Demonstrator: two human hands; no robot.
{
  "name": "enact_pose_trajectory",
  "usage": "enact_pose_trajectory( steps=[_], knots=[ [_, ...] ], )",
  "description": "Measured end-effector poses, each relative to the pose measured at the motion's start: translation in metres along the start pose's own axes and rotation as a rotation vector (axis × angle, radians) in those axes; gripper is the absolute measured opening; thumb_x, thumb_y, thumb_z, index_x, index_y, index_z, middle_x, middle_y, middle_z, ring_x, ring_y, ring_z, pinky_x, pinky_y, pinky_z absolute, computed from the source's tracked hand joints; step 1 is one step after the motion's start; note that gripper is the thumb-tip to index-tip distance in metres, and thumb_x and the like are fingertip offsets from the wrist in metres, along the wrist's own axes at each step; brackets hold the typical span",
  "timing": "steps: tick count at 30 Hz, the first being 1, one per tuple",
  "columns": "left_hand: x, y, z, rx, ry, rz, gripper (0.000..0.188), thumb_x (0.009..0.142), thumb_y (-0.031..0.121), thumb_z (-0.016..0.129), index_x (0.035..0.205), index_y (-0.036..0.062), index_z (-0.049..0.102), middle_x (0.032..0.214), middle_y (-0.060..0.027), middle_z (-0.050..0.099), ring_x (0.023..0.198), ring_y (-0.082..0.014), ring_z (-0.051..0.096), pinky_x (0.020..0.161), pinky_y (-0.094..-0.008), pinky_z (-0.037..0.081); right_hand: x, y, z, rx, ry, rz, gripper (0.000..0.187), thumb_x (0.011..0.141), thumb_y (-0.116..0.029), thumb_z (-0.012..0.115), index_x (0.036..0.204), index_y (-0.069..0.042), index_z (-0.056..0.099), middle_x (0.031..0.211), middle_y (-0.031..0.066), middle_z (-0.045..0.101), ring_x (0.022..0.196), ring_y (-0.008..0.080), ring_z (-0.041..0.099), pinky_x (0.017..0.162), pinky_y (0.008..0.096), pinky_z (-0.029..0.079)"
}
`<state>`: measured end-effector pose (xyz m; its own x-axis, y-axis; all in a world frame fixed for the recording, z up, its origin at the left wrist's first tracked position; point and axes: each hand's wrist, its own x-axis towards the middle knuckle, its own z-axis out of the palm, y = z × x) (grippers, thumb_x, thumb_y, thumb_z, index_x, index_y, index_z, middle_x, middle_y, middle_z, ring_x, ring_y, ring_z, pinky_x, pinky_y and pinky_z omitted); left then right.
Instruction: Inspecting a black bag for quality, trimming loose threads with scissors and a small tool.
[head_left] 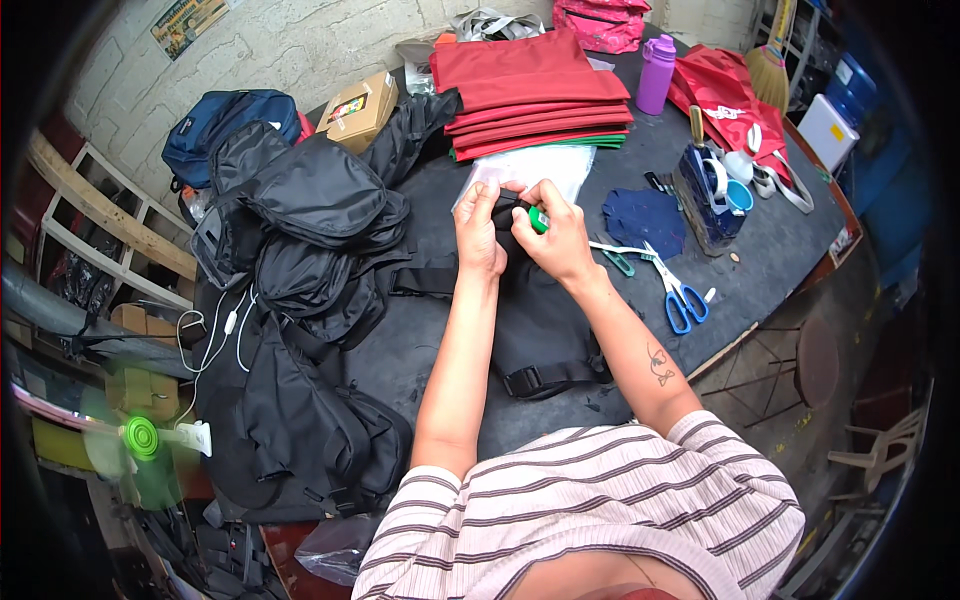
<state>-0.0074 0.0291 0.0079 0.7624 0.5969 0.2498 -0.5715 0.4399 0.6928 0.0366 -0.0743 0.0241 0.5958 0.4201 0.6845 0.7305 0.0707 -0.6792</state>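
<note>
A black bag (pixel 545 325) lies on the table in front of me, with a buckle (pixel 524 381) on the strap at its near end. Above its far end, my left hand (pixel 480 235) is closed, thumb and fingers pinching a black strap (pixel 510 201). My right hand (pixel 556 238) is closed on the same strap from the other side. Tucked in its fingers is a small green object (pixel 539 220), partly hidden, that looks like a lighter. Blue-handled scissors (pixel 685 305) and green-handled thread snips (pixel 618 262) lie to the right of my right forearm.
Black bags (pixel 310 190) are heaped on the left. Behind my hands sit folded red fabric pieces (pixel 540 90) on clear plastic (pixel 570 165). A purple bottle (pixel 655 75), a dark tool holder (pixel 708 205) and navy cloth (pixel 640 218) are at right. A small green fan (pixel 142 437) stands lower left.
</note>
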Motion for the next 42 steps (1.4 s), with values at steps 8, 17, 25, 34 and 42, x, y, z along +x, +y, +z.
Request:
enact_pose_trajectory(
  steps=[8, 17, 25, 34, 42],
  knots=[
    [-0.001, 0.0, -0.002, -0.043, -0.002, -0.016, 0.02, 0.092, 0.021, 0.053, 0.082, 0.0042, 0.06, 0.084, -0.0092, 0.065, 0.073, -0.0152, 0.062, 0.069, -0.028, 0.052, -0.002, 0.003, 0.002, 0.015, 0.004, -0.011, 0.018, 0.074, -0.004, 0.061, 0.084, 0.0, 0.047, 0.067, 0.0122, 0.054, 0.054, 0.0172, 0.052, 0.054, 0.0295, 0.044],
    [0.0, -0.001, -0.001, -0.006, -0.018, 0.01, 0.018, 0.091, 0.02, 0.054, 0.083, 0.0045, 0.059, 0.085, -0.009, 0.065, 0.075, -0.0149, 0.061, 0.07, -0.026, 0.051, -0.002, 0.002, 0.0, 0.089, 0.006, 0.017, 0.018, 0.074, -0.004, 0.06, 0.084, 0.0, 0.047, 0.067, 0.0131, 0.053, 0.053, 0.0215, 0.052, 0.054, 0.0308, 0.044],
    [-0.002, -0.002, -0.004, -0.048, -0.012, -0.014, 0.017, 0.091, 0.019, 0.054, 0.083, 0.0052, 0.059, 0.086, -0.0092, 0.065, 0.073, -0.0153, 0.061, 0.069, -0.0271, 0.051, -0.004, 0.002, 0.001, -0.015, -0.023, 0.025, 0.019, 0.072, -0.008, 0.061, 0.086, -0.001, 0.049, 0.074, 0.0154, 0.06, 0.068, 0.0344, 0.062, 0.061, 0.0377, 0.048],
    [0.052, 0.02, -0.012, 0.091, 0.16, 0.178, 0.024, 0.092, 0.022, 0.053, 0.078, 0.0036, 0.056, 0.076, -0.0074, 0.063, 0.063, -0.0128, 0.056, 0.059, -0.0246, 0.047, -0.005, 0.013, -0.033, 0.066, -0.049, 0.179, 0.031, 0.077, -0.025, 0.069, 0.086, -0.001, 0.05, 0.065, 0.0085, 0.051, 0.059, 0.0123, 0.048, 0.057, 0.0299, 0.042],
    [0.08, 0.058, 0.005, 0.972, -0.042, 0.527, 0.051, 0.09, 0.043, 0.052, 0.124, 0.0054, 0.05, 0.129, -0.0126, 0.038, 0.121, -0.0232, 0.039, 0.101, -0.0314, 0.031, -0.051, 0.006, -0.105, -0.099, -0.563, 0.141, 0.036, 0.067, -0.019, 0.075, 0.091, -0.003, 0.053, 0.084, 0.0086, 0.056, 0.077, 0.0207, 0.057, 0.068, 0.0305, 0.045]
  ],
)
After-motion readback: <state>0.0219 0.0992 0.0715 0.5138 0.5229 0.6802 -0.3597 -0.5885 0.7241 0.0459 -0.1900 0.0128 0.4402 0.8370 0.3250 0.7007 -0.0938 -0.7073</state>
